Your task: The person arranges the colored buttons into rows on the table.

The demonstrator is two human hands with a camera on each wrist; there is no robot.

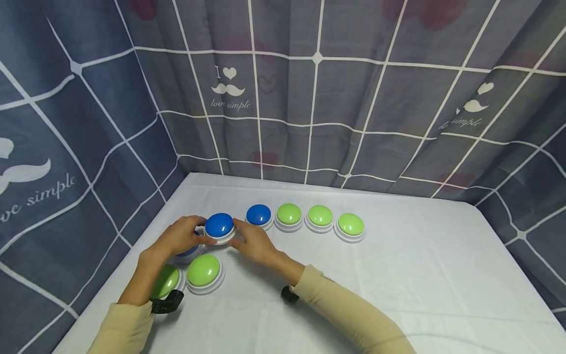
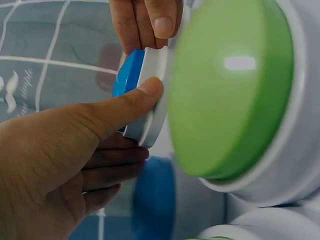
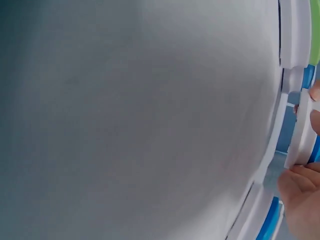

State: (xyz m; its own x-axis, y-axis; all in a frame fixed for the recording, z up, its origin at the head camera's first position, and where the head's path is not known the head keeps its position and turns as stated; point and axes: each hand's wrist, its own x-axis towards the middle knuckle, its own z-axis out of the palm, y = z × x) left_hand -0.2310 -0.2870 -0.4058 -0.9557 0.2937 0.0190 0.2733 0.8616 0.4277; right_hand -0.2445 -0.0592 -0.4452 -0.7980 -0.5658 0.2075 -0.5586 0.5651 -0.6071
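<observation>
Both hands hold one blue push button (image 1: 219,224) with a white round base, raised a little off the table. My left hand (image 1: 181,236) grips its left side, the thumb (image 2: 135,102) lying along the white rim in the left wrist view. From the opposite side my right hand (image 1: 255,242) grips the base, its fingers (image 3: 295,187) at the rim in the right wrist view. Behind the left hand, partly hidden, a second blue button (image 1: 189,251) sits on the table. Two green buttons (image 1: 203,270) stand nearer the body, one half covered by the left forearm.
A row on the white table (image 1: 420,265) runs right from the held button: a blue button (image 1: 258,215), then three green ones (image 1: 320,215). Dark curtains with white grid lines (image 1: 283,88) hang behind and at both sides. Black straps (image 1: 168,302) show at the wrists.
</observation>
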